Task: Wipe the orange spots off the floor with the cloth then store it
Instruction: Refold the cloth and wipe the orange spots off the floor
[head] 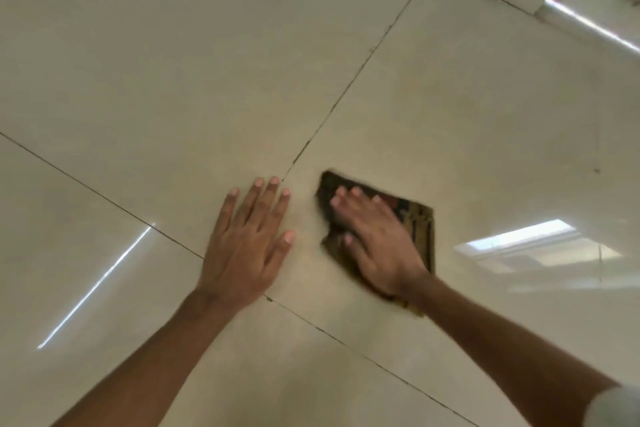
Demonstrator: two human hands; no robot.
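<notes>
The right hand (375, 239) presses flat, fingers spread rather than clenched, on the folded dark cloth (414, 224) for scrubbing pressure; the left hand (247, 239), open, braces on the tiled floor (207, 80) just beside.

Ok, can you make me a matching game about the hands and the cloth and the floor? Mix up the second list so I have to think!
Things:
1. left hand
2. right hand
3. cloth
4. floor

Clues:
A. dark and patterned, folded, lying flat
B. pale shiny tiles with dark joint lines
C. pressed flat on top of the cloth
D. spread flat on the bare tile, touching no cloth

Right pairs: 1-D, 2-C, 3-A, 4-B.
</notes>
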